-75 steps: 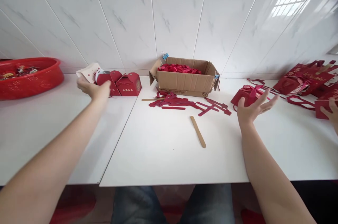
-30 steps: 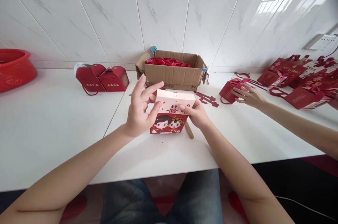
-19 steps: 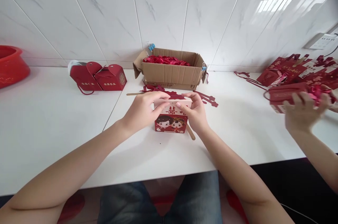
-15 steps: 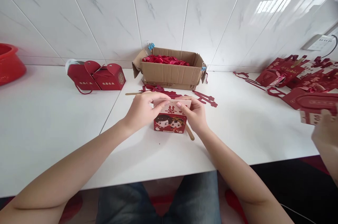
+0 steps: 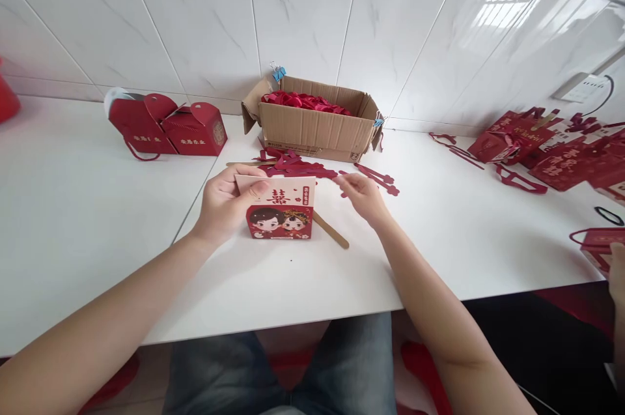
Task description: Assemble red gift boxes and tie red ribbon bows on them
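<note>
A pink and red paper gift box [image 5: 286, 214] with a cartoon couple printed on its front stands upright on the white table [image 5: 439, 239]. My left hand [image 5: 224, 203] grips its left top edge, thumb on the front face. My right hand [image 5: 360, 197] is off the box, fingers loosely curled, reaching among the loose dark red paper strips [image 5: 303, 167] behind it. Whether those fingers pinch a strip I cannot make out. A wooden stick [image 5: 331, 229] lies just right of the box.
A cardboard carton [image 5: 317, 131] full of red pieces sits at the wall. Two red folded boxes [image 5: 166, 131] stand at the back left. Several red boxes and handles [image 5: 547, 148] lie at the right, where another person's hand [image 5: 616, 271] shows at the frame edge.
My right hand let go of the box and moved right toward the red strips. My left hand alone holds the box, shifted slightly left. The other person's hand withdrew to the right edge.
</note>
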The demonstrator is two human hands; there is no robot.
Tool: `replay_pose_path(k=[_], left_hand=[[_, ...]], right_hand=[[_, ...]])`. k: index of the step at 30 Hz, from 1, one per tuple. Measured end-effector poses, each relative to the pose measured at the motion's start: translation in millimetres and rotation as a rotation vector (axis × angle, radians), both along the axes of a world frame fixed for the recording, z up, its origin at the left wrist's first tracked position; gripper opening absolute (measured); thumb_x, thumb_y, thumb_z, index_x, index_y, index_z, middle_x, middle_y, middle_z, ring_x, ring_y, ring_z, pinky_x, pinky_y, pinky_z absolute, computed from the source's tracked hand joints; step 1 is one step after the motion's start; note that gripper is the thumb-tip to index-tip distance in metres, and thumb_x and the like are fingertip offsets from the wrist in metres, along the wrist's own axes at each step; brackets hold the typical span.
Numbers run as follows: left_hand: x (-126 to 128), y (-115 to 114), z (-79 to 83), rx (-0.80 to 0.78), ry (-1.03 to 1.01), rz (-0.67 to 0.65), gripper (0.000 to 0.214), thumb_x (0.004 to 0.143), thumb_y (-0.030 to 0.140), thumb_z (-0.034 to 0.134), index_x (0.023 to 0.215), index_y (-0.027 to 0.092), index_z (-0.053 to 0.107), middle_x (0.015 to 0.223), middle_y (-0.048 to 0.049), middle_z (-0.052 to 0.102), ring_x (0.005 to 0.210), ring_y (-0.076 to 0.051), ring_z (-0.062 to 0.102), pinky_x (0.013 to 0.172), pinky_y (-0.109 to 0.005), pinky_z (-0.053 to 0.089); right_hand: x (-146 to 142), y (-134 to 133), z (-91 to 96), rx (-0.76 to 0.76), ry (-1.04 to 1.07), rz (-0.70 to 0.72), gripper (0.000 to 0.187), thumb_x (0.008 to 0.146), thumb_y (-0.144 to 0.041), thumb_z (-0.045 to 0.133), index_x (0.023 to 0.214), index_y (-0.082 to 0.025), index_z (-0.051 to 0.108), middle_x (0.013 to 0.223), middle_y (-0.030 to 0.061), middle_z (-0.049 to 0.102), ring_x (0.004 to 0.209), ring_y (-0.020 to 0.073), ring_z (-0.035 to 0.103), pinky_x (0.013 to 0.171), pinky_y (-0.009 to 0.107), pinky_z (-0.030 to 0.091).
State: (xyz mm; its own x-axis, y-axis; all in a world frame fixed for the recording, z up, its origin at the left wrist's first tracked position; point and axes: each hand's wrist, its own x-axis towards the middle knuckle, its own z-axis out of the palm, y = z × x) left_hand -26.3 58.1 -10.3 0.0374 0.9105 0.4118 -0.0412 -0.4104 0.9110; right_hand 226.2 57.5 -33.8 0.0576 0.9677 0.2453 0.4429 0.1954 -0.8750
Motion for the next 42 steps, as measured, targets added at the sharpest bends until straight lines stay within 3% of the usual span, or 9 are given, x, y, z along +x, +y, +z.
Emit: replay_pose_path(k=[3, 7, 13, 19, 23, 27, 30, 34, 42], left_hand=[[-6.8, 7.3, -1.9, -0.027, -0.078, -0.074, 0.022, 0.066, 0.033, 0.085, 0.075, 0.021, 0.069, 0.08, 0.0, 0.068, 0.077, -0.013, 0.06, 0.068, -0.027, 0.05], [-9.7, 12.1, -2.8, 0.048, -0.064, -0.337, 0.013, 0.069, 0.027, 0.083, 0.071, 0.022, 0.071, 0.07, 0.0006, 0.066, 0.069, -0.013, 0.058, 0.062, -0.027, 0.048], [-11.0, 8.8, 1.9, 0.163, 0.028, -0.613, 0.006, 0.073, 0.026, 0.08, 0.074, 0.025, 0.074, 0.065, -0.0023, 0.067, 0.071, -0.017, 0.06, 0.065, -0.032, 0.051], [4.7, -4.0, -2.5, 0.116, 0.053, -0.411, 0.008, 0.073, 0.021, 0.078, 0.077, 0.024, 0.072, 0.072, 0.0004, 0.068, 0.068, -0.013, 0.06, 0.064, -0.027, 0.05], [27.6, -19.2, -1.9, 0.047, 0.119, -0.245, 0.012, 0.074, 0.028, 0.078, 0.079, 0.021, 0.069, 0.08, -0.0009, 0.07, 0.073, -0.014, 0.063, 0.065, -0.026, 0.051], [40.0, -15.4, 10.7, -0.021, 0.152, -0.537, 0.039, 0.07, 0.056, 0.074, 0.081, 0.019, 0.068, 0.081, -0.0052, 0.07, 0.072, -0.018, 0.064, 0.065, -0.03, 0.052], [44.8, 6.5, 19.5, -0.106, 0.083, -0.682, 0.073, 0.074, 0.083, 0.042, 0.091, 0.017, 0.068, 0.089, -0.0111, 0.071, 0.083, -0.025, 0.066, 0.073, -0.038, 0.053], [61.1, 38.2, 16.5, -0.05, 0.304, -0.397, 0.042, 0.08, 0.059, 0.062, 0.086, 0.017, 0.064, 0.092, -0.0077, 0.069, 0.09, -0.022, 0.063, 0.085, -0.038, 0.049], [86.4, 47.1, -1.6, 0.124, 0.423, -0.319, 0.03, 0.083, 0.047, 0.062, 0.09, 0.017, 0.065, 0.092, -0.0064, 0.07, 0.087, -0.02, 0.064, 0.08, -0.035, 0.05]], right_hand=[[-5.7, 3.7, -12.3, -0.054, -0.168, 0.024, 0.026, 0.077, -0.039, 0.07, 0.09, -0.017, 0.073, 0.099, 0.0103, 0.068, 0.075, 0.0181, 0.062, 0.076, 0.037, 0.052], [-28.1, 0.2, -20.6, -0.107, -0.407, 0.136, 0.021, 0.08, -0.025, 0.067, 0.098, -0.017, 0.074, 0.104, 0.0121, 0.062, 0.089, 0.0218, 0.061, 0.084, 0.038, 0.049], [-29.3, 4.7, -26.0, -0.125, -0.349, 0.1, 0.011, 0.078, -0.017, 0.065, 0.086, -0.018, 0.072, 0.097, 0.0087, 0.064, 0.079, 0.0179, 0.06, 0.077, 0.034, 0.049], [-23.1, 14.3, -30.1, -0.059, -0.118, -0.011, 0.004, 0.073, -0.015, 0.064, 0.072, -0.019, 0.062, 0.074, 0.0021, 0.067, 0.069, 0.0162, 0.062, 0.066, 0.03, 0.05], [-14.1, 15.4, -17.6, 0.054, 0.073, -0.096, 0.013, 0.081, -0.031, 0.059, 0.087, -0.019, 0.061, 0.09, 0.0062, 0.07, 0.078, 0.0163, 0.066, 0.068, 0.03, 0.052], [-9.1, 9.1, -6.5, 0.21, 0.282, -0.096, 0.023, 0.078, -0.037, 0.065, 0.093, -0.02, 0.065, 0.094, 0.0065, 0.072, 0.082, 0.018, 0.067, 0.071, 0.033, 0.052], [-11.9, 3.5, -2.3, 0.28, 0.275, -0.113, 0.016, 0.077, -0.033, 0.068, 0.088, -0.021, 0.068, 0.088, 0.0045, 0.073, 0.082, 0.0176, 0.067, 0.078, 0.035, 0.051], [-16.5, -0.5, 0.5, 0.315, 0.262, -0.149, 0.011, 0.078, -0.029, 0.067, 0.084, -0.02, 0.068, 0.084, 0.0033, 0.072, 0.081, 0.0165, 0.067, 0.079, 0.034, 0.051], [-16.5, -1.3, -4.4, 0.29, 0.191, -0.172, 0.013, 0.08, -0.033, 0.065, 0.085, -0.022, 0.067, 0.086, 0.0045, 0.071, 0.078, 0.0176, 0.067, 0.068, 0.033, 0.053]])
